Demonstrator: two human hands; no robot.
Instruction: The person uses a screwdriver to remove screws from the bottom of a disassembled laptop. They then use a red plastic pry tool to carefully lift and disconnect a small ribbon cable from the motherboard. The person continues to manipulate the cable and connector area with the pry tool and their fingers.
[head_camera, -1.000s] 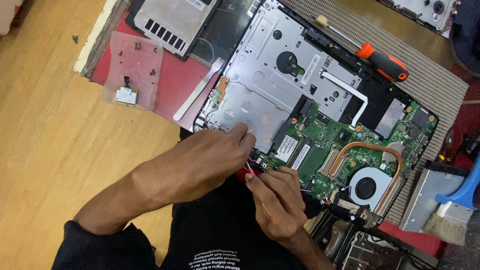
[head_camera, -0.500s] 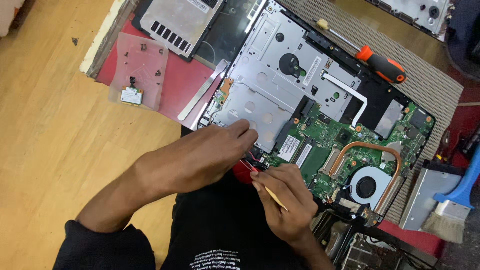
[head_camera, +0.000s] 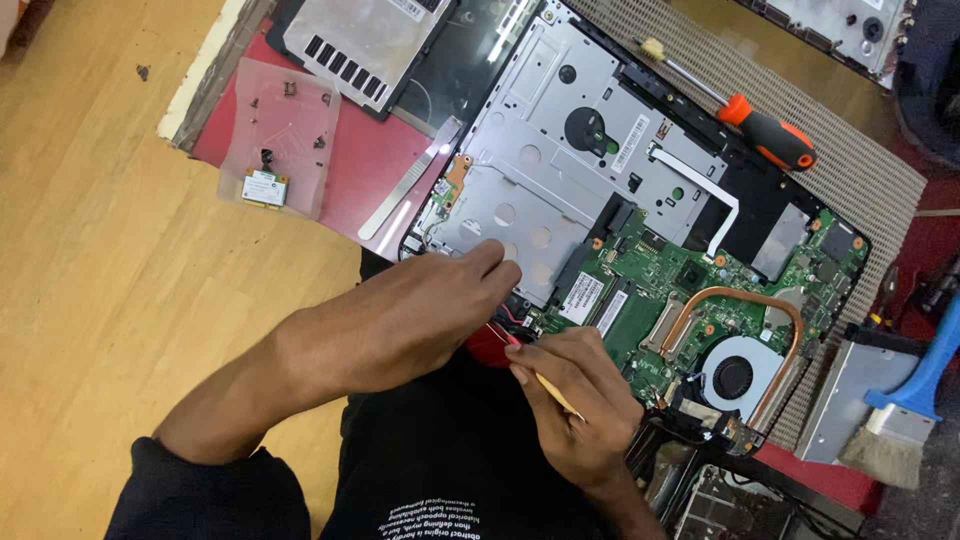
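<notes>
- One opened laptop base (head_camera: 600, 190), black-framed with a silver metal plate and a green circuit board, lies slantwise across the middle of the light wooden desk (head_camera: 90, 300).
- The left hand (head_camera: 420, 315) reaches in from the near edge; its fingertips press on the laptop's near-left corner, beside a small red part (head_camera: 490, 345) that shows between the two hands. Whether the hand grips that part cannot be told.
- The right hand (head_camera: 575, 410) sits just beside the left, at the near edge of the green board. Its fingers are curled closed around one thin yellowish stick (head_camera: 555, 392), pinched like a pen.
- One round black cooling fan (head_camera: 735, 375) with one curved copper pipe (head_camera: 740, 300) occupies the laptop's right corner.
- One screwdriver with an orange and black handle (head_camera: 765, 135) lies on a beige mesh mat (head_camera: 850, 170) along the far side of the laptop.
- One clear plastic bag (head_camera: 285, 140) rests on a red mat (head_camera: 370, 190) towards the far-left corner, with a few tiny dark screws on it and one small green-and-white card (head_camera: 264, 187) at its near edge.
- One blue-handled brush (head_camera: 915, 405) lies at the right edge of the desk, on one flat silver metal drive (head_camera: 845, 400).
- One silver vented cover panel (head_camera: 365, 40) lies at the far edge.
</notes>
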